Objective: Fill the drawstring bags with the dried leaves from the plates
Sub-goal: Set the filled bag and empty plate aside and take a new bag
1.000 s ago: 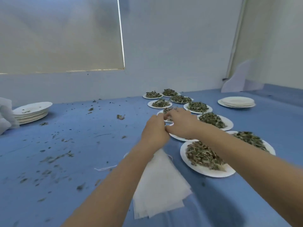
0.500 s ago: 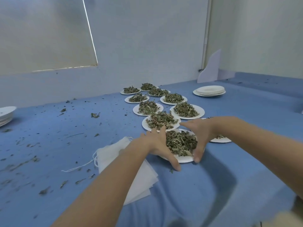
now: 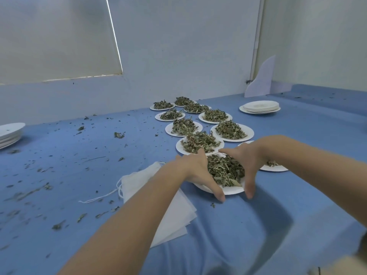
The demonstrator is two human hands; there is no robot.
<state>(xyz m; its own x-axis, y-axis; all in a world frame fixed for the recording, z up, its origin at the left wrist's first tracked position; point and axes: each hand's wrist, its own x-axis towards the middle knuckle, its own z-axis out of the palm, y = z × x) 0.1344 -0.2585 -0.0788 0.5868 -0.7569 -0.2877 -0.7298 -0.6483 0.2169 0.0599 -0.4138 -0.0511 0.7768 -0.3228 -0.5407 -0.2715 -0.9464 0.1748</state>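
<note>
The nearest white paper plate carries a heap of dried leaves on the blue cloth. My left hand lies along its left side and my right hand along its right side. The fingers of both point down and toward me, their tips near the front rim, flanking the leaves. A flat stack of white drawstring bags lies just left of the plate, partly under my left forearm, with loose strings trailing left.
Several more plates of leaves run in two rows toward the back wall. Stacks of empty plates stand at the back right and far left. Leaf crumbs litter the cloth on the left. The cloth sags in a fold at front right.
My hands came back from a farther plate to the nearest one and now flank it. The view swung right. Over the last half second the hands barely moved.
</note>
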